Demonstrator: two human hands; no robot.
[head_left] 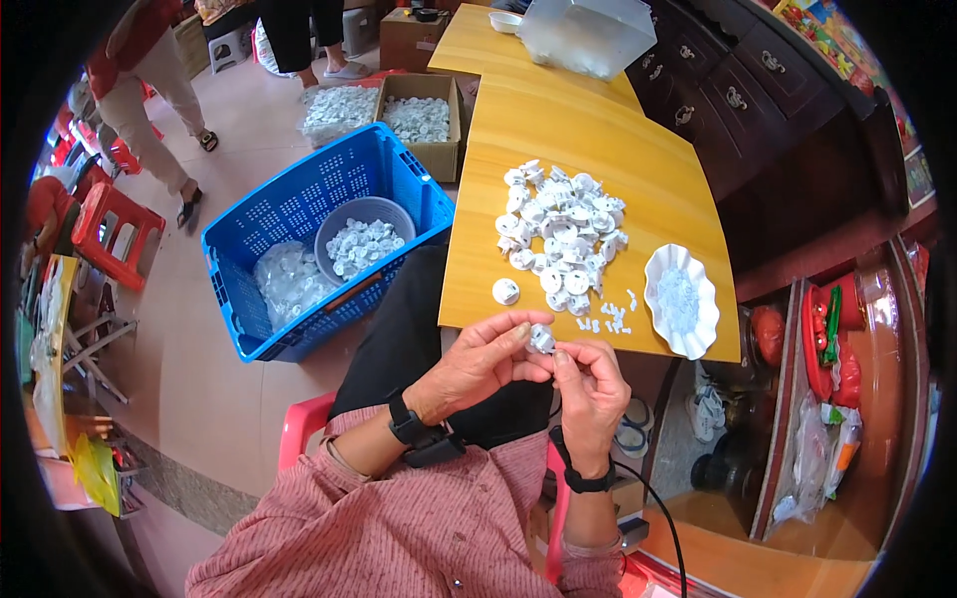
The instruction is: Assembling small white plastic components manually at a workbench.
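Over the near edge of the table, my left hand grips a small white round plastic part between thumb and fingers. My right hand is closed in a pinch right beside that part, its fingertips almost meeting it; whatever lies between them is too small to make out. Just beyond my hands, a single white round part lies on the wooden table. A heap of similar white parts spreads behind it. Several tiny white pieces are scattered near a scalloped white dish holding small clear-white pieces.
To the left on the floor stands a blue crate with a grey basin of white parts and a plastic bag. A cardboard box of parts sits behind it. A translucent bin rests at the table's far end. People stand at far left.
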